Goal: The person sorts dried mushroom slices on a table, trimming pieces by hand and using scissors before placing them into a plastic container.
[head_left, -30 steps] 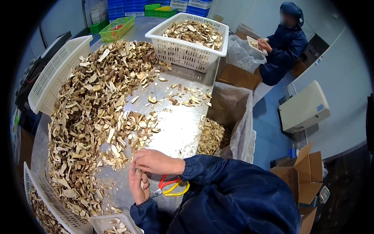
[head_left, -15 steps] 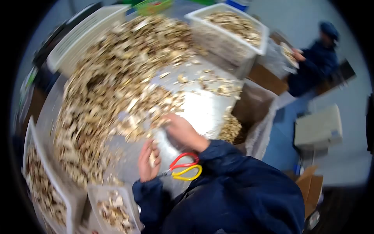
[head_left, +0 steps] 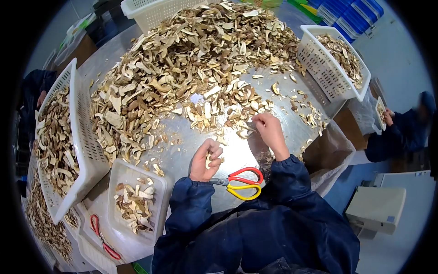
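My left hand [head_left: 206, 160] is curled, palm up, around pale dried mushroom slices [head_left: 209, 159] just above the metal table. At the near edge of a big heap of dried mushroom slices [head_left: 182, 59], my right hand [head_left: 271, 133] has its thumb and forefinger pinched together. Whatever lies between those fingertips is too small to make out. Scissors [head_left: 245, 176] with one red and one yellow handle rest on the table between my forearms, their blades partly under my left wrist.
A shallow white tray [head_left: 163, 201] of slices and red-handled scissors [head_left: 101, 237] lie at left. White baskets stand at left [head_left: 86, 146] and right [head_left: 319, 68], both holding slices. A lined box [head_left: 335, 150] sits beside the table. Another person [head_left: 401, 128] stands at far right holding a tray.
My view has swung, bringing more of the left side into sight. My right hand has moved right, farther from my left hand. My left hand still holds slices.
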`<state>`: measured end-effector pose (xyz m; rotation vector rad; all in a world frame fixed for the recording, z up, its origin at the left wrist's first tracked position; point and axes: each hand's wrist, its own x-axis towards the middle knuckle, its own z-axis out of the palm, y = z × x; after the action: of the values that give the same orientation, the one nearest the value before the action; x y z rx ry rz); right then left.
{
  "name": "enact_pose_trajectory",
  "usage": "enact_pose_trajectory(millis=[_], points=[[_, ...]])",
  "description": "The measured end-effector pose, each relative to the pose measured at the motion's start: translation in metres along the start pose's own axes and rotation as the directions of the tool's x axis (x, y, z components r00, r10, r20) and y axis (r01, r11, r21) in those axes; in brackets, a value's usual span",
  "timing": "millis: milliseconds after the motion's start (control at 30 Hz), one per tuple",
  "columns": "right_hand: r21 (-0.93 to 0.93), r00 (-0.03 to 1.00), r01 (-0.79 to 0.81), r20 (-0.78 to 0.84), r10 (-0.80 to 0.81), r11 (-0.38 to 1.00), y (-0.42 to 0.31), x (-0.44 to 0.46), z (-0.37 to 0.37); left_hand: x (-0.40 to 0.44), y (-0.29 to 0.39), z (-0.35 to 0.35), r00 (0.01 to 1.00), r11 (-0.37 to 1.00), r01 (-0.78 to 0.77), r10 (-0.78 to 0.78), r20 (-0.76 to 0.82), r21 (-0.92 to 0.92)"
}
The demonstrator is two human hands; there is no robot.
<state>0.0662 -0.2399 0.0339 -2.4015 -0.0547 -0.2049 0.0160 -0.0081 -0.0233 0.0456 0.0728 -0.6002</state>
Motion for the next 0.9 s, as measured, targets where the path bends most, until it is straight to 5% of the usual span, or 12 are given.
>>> enact_pose_trajectory(millis=[167,233,267,333,367,533,700,900], points=[[-0.028,0.992,0.126,-0.007,-0.126,0.992,-0.018,0.029,0.016,0.001,0.000,0.001,0.999,0.999,-0.027,0.027,-0.029,-0.020],[-0.222,0.981,0.195,0.033,-0.192,0.955,-0.020,0.029,0.028,0.002,0.001,-0.007,0.998,0.998,-0.033,0.036,0.048,-0.046],[-0.314,0.973,0.228,0.056,-0.222,0.921,-0.023,0.029,0.032,0.002,-0.001,-0.001,0.995,0.996,-0.085,0.086,-0.057,0.026],[-0.260,0.977,0.211,0.067,-0.201,0.942,-0.021,0.030,0.036,0.001,-0.006,0.016,0.945,0.971,-0.163,0.205,-0.254,0.176],[-0.238,0.981,0.189,0.083,-0.174,0.953,-0.024,0.028,0.033,0.002,-0.003,0.014,0.975,0.978,-0.182,0.193,-0.109,0.105],[0.233,0.917,0.068,0.368,-0.153,0.970,-0.049,0.019,0.012,0.008,-0.004,0.017,0.960,0.965,-0.233,0.249,-0.130,0.124],[-0.286,0.986,0.161,0.014,-0.164,0.945,-0.018,0.056,0.040,0.006,-0.005,0.007,0.957,0.968,-0.234,0.245,-0.156,0.087],[-0.256,0.979,0.202,0.086,-0.186,0.945,-0.013,0.058,0.049,0.008,0.003,-0.033,0.953,0.970,-0.089,0.149,0.264,-0.225]])
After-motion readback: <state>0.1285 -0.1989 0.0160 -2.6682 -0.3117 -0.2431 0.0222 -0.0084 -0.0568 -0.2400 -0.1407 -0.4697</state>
